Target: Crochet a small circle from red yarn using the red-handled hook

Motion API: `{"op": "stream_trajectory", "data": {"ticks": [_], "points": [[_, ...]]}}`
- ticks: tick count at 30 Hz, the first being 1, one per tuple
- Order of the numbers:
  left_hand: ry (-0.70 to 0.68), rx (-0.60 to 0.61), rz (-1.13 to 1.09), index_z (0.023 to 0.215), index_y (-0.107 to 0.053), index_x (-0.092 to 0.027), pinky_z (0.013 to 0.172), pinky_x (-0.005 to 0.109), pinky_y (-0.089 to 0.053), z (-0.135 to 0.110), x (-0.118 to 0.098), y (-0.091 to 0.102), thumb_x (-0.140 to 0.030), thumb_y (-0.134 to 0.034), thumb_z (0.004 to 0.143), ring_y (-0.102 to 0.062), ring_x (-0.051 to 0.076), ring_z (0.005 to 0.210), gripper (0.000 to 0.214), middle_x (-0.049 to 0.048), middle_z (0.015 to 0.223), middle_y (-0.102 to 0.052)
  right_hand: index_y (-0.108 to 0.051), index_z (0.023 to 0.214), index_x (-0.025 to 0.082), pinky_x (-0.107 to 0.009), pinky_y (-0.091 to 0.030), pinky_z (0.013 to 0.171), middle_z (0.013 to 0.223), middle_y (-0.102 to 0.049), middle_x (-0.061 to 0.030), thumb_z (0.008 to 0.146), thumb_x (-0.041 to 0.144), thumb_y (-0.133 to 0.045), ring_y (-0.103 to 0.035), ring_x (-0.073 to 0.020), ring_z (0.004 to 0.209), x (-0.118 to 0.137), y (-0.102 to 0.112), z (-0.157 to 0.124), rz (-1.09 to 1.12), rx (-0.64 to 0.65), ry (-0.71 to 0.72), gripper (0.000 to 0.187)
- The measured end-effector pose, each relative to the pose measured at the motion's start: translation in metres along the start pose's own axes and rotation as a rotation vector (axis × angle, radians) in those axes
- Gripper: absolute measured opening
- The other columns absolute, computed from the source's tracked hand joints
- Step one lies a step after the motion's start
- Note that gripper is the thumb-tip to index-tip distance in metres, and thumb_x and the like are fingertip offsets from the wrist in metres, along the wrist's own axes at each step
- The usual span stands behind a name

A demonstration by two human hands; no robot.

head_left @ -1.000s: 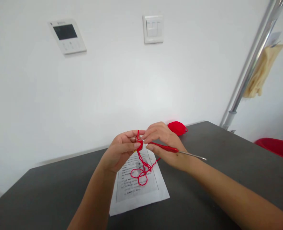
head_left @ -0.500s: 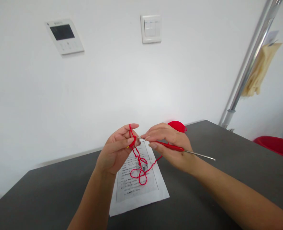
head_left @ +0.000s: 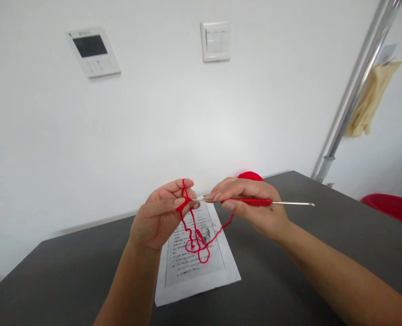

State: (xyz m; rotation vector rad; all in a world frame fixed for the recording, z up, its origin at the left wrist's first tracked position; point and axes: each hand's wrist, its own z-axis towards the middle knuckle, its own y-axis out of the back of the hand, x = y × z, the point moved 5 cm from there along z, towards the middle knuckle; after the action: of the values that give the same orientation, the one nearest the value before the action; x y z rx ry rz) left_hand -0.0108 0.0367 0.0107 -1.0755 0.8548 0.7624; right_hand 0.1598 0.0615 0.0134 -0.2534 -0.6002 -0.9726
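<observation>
My left hand [head_left: 162, 210] pinches a small piece of red crochet work [head_left: 183, 204] between thumb and fingers. A strand of red yarn [head_left: 194, 222] loops over its raised index finger and trails down in loose curls above the printed sheet. My right hand [head_left: 251, 201] is closed round a crochet hook [head_left: 255, 202] with a red handle and metal ends. The hook lies nearly level; its left tip meets the red work at my left fingertips, and the exact stitch is too small to make out. Behind my right hand sits a red yarn ball [head_left: 250, 175], partly hidden.
A printed paper sheet [head_left: 201, 280] lies on the dark grey table [head_left: 85, 267], which stands against a white wall. The wall carries a panel with a screen [head_left: 94, 52] and a switch [head_left: 215, 41]. At right are a metal pole [head_left: 357, 95], pale yellow gloves [head_left: 372, 99] and a red chair-like edge [head_left: 389, 206].
My right hand and the hook have shifted slightly right, and the hook has turned closer to level. My left hand has moved a little left with the red work. The hanging yarn strands have spread apart.
</observation>
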Motion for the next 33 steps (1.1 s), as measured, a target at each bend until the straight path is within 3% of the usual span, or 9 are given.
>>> {"op": "stream_trajectory", "data": {"ticks": [3,6,10,14,17,25,33], "points": [[-0.025,-0.008,0.101,0.087,-0.076,-0.015,0.057,0.023,-0.044,-0.001,-0.001,0.001,-0.018,-0.083,0.066,-0.056,0.012,0.058,0.022,0.0007,0.063,-0.064,-0.077,0.086,0.021,-0.033,-0.063,0.075,0.085,-0.079,-0.0041,0.085,0.034,-0.077,-0.075,-0.0191,0.083,-0.010,0.002,-0.001,0.140,-0.087,-0.136,0.013],[-0.104,-0.070,0.211,0.089,-0.076,-0.018,0.057,0.022,-0.044,-0.002,-0.003,0.001,-0.018,-0.084,0.068,-0.056,0.011,0.057,0.022,0.0005,0.066,-0.067,-0.077,0.087,0.022,-0.032,-0.063,0.075,0.087,-0.080,-0.0029,0.085,0.035,-0.077,-0.076,-0.0184,0.082,-0.014,0.001,-0.003,0.204,-0.154,-0.140,0.013],[-0.182,-0.162,0.299,0.088,-0.077,-0.019,0.062,0.022,-0.046,-0.003,-0.005,-0.002,-0.015,-0.085,0.064,-0.058,0.011,0.060,0.025,-0.0002,0.065,-0.067,-0.076,0.095,0.024,-0.033,-0.062,0.084,0.098,-0.080,-0.0042,0.090,0.023,-0.072,-0.075,-0.0182,0.093,-0.005,-0.002,-0.002,-0.004,-0.120,0.083,0.007],[-0.119,-0.191,0.317,0.096,-0.077,-0.019,0.064,0.024,-0.048,-0.005,-0.001,-0.003,-0.016,-0.085,0.065,-0.060,0.012,0.062,0.032,0.0003,0.067,-0.069,-0.071,0.102,0.022,-0.035,-0.058,0.094,0.110,-0.078,-0.0085,0.091,0.016,-0.069,-0.071,-0.0186,0.107,0.006,-0.007,-0.001,-0.310,0.043,0.293,0.013],[-0.075,-0.185,0.328,0.104,-0.077,-0.019,0.067,0.026,-0.049,-0.006,0.002,-0.004,-0.018,-0.085,0.066,-0.063,0.014,0.065,0.039,0.0006,0.069,-0.070,-0.068,0.104,0.020,-0.034,-0.058,0.096,0.111,-0.077,-0.0106,0.093,0.014,-0.065,-0.071,-0.0176,0.109,0.010,-0.009,-0.001,-0.392,0.095,0.360,0.012],[-0.048,-0.189,0.325,0.104,-0.077,-0.019,0.069,0.026,-0.050,-0.006,0.002,-0.005,-0.022,-0.084,0.069,-0.065,0.014,0.067,0.035,0.0018,0.071,-0.073,-0.068,0.101,0.020,-0.033,-0.060,0.091,0.105,-0.078,-0.0104,0.094,0.017,-0.065,-0.072,-0.0169,0.103,0.006,-0.007,-0.003,-0.324,0.051,0.318,0.008],[-0.155,-0.254,0.374,0.094,-0.079,-0.020,0.066,0.019,-0.048,-0.010,-0.005,-0.007,-0.016,-0.081,0.070,-0.061,0.008,0.066,0.024,-0.0022,0.069,-0.068,-0.073,0.100,0.024,-0.035,-0.060,0.086,0.102,-0.078,-0.0071,0.093,0.019,-0.067,-0.072,-0.0180,0.098,-0.004,-0.001,-0.002,-0.118,0.001,0.208,0.010]]}}
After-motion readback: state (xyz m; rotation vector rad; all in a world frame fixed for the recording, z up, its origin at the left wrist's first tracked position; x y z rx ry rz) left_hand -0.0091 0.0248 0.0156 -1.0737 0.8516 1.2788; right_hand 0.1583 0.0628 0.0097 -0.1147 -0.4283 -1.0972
